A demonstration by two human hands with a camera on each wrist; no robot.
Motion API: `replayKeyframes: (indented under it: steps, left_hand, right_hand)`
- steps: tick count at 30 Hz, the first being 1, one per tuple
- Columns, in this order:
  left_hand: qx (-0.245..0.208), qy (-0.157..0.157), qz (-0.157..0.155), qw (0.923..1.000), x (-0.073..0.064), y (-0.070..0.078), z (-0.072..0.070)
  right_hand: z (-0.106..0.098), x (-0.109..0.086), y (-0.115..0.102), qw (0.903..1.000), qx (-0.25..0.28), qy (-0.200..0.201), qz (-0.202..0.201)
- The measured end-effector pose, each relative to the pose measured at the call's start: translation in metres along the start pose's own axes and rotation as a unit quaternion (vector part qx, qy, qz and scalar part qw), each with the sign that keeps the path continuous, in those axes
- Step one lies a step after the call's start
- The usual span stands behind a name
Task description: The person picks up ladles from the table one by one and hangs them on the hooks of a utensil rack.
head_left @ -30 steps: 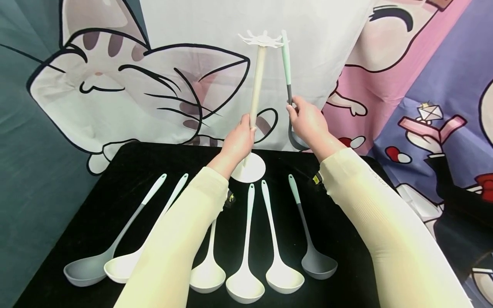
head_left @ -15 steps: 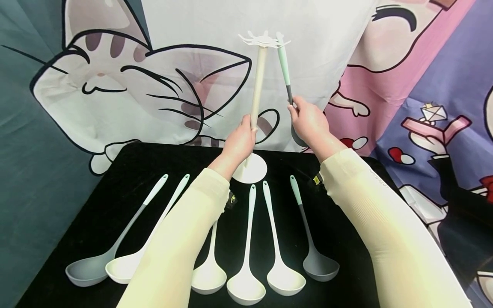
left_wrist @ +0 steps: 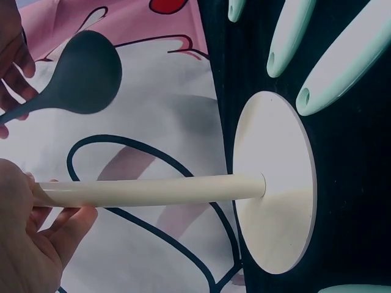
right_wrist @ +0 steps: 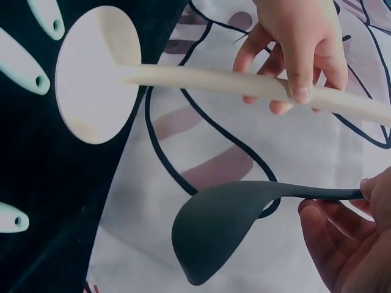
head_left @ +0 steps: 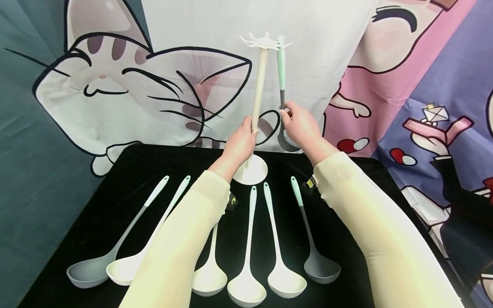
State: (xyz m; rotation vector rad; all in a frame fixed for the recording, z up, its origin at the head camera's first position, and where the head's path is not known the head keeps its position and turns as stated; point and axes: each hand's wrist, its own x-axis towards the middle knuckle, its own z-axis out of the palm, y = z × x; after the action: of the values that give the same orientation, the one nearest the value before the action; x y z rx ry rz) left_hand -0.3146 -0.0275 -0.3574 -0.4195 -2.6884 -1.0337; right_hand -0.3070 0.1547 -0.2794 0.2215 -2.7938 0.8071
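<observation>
Around the cream pole of an upright stand (head_left: 259, 90), my left hand (head_left: 239, 143) grips about midway up. White hooks (head_left: 265, 42) spread out from the stand's top, and its round base (head_left: 250, 172) rests on the black table. To the right of the pole, my right hand (head_left: 302, 126) pinches the dark grey shaft of a ladle (head_left: 281, 70) with a mint-green handle. That ladle hangs nearly upright, its handle end overlapping the right-hand hooks in the head view. In the right wrist view, its grey bowl (right_wrist: 220, 220) is below my fingers.
Several ladles lie in a row on the black table (head_left: 277, 167): a grey ladle (head_left: 90, 269) far left, white ladles (head_left: 246, 286) in the middle, a dark grey ladle (head_left: 321, 267) at right. A cartoon-printed cloth (head_left: 200, 25) hangs behind the table.
My right hand has moved left and slightly down with the ladle. Its handle end has come in among the hooks, and it has swung from leaning to nearly upright. My left hand keeps its place.
</observation>
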Motion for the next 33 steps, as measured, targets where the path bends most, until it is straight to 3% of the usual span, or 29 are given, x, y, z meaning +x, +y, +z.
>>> replayKeyframes:
  steps: [16, 33]
  left_hand:
    - [-0.046, -0.005, -0.002, 0.9989, 0.0, -0.003, -0.003]
    - [-0.055, -0.01, -0.004, 0.9984, 0.001, -0.003, -0.004]
  right_hand:
    - [0.014, -0.004, -0.014, 0.9973, 0.067, -0.028, 0.006]
    - [0.023, -0.01, 0.001, 0.998, 0.049, -0.036, 0.013]
